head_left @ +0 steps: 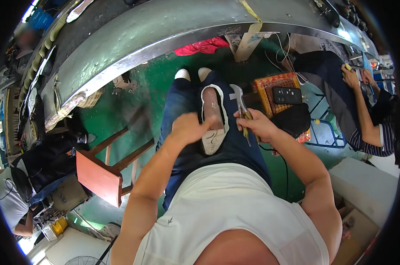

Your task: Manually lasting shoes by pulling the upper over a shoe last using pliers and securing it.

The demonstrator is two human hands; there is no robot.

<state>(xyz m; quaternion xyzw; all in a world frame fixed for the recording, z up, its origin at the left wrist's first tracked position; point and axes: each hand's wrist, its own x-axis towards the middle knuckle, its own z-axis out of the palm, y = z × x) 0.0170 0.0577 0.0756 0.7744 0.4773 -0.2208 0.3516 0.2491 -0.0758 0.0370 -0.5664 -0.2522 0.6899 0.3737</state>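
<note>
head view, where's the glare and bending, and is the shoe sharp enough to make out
Head view: the metal bench catches bright glare at upper right, and its front edge bows into an arc; head view: the shoe on the lap is clear enough, pale edge distinct, while the left hand looks softer, perhaps from motion.

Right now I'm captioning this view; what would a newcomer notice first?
First, the white-edged, brown-centred shoe over the person's lap, mid-picture. To its right, the right hand holds a yellow-handled silver metal tool. An orange-red, wooden-legged stool is at left.
</note>
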